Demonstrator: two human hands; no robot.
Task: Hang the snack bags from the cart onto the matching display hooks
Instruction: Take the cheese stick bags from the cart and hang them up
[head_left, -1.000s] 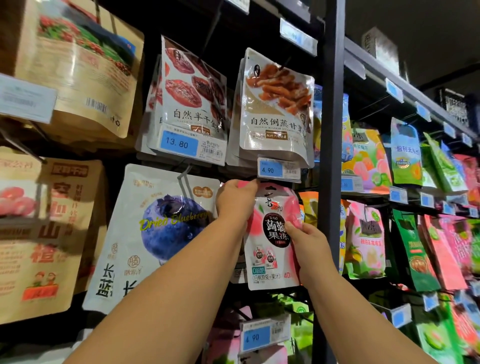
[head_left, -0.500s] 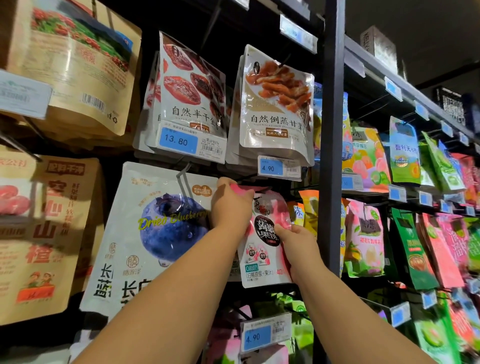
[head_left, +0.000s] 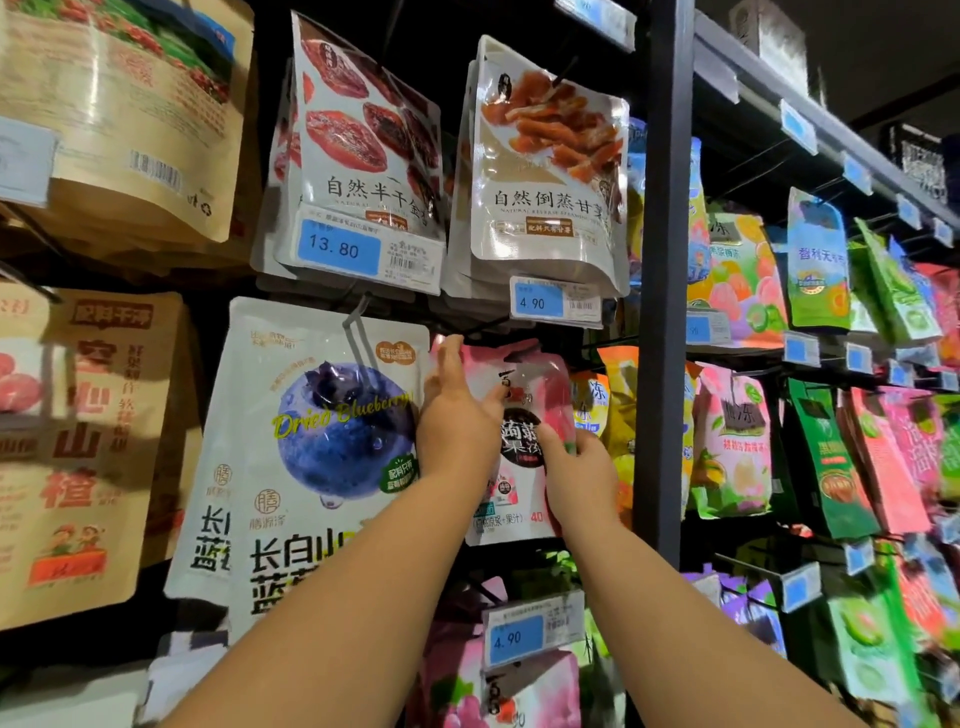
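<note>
Under the 4.90 tag (head_left: 557, 303), both hands grip the pink snack bag (head_left: 524, 400): left hand (head_left: 457, 426) upper-left, right hand (head_left: 582, 475) lower-right.

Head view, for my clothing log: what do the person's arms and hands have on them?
Nothing that shows. Both forearms are bare up to the frame's lower edge, with no sleeve or cuff in view. The left hand and right hand wear no gloves, and no watch, bracelet or ring is visible on them.
</note>
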